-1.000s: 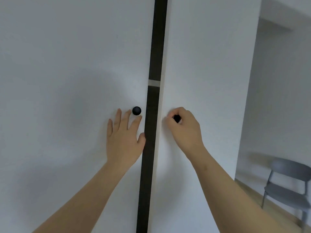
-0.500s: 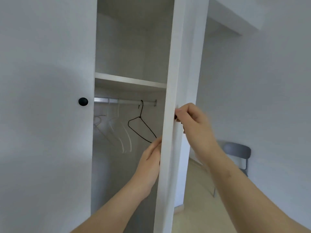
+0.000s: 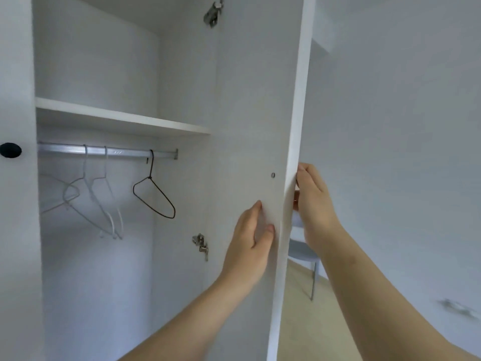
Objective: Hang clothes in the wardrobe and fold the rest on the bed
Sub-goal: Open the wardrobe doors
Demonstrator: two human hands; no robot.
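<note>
Gripping wardrobe door (image 3: 250,121), right hand (image 3: 316,204); left hand (image 3: 248,246) flat on it

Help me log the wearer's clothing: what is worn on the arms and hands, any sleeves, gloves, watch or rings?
Nothing worn shows. The left forearm and right forearm are bare to the frame's edge: no sleeves, no watch. The left hand and right hand have no gloves or visible rings, though the door hides some right-hand fingers.
</note>
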